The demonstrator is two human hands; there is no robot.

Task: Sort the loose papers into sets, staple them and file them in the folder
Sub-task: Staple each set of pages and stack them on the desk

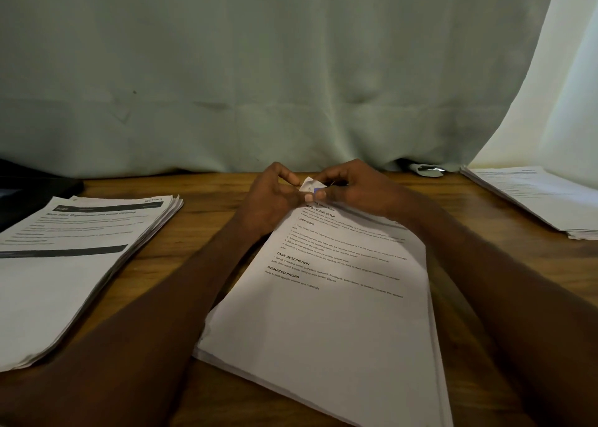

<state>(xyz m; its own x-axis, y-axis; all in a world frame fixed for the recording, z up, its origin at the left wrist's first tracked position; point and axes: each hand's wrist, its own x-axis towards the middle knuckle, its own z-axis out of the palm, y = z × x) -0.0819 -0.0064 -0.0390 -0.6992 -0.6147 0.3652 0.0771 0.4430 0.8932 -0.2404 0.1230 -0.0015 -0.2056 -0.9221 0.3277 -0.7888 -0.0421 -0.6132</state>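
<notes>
Two bare forearms come into view from the lower edge, with no sleeve, watch, bracelet or glove on either. The left hand [270, 196] and the right hand [351, 185] carry no ring that can be made out, and the few fingernails that show are short and plain. The light is dim, so finer marks on the arms cannot be told.
</notes>
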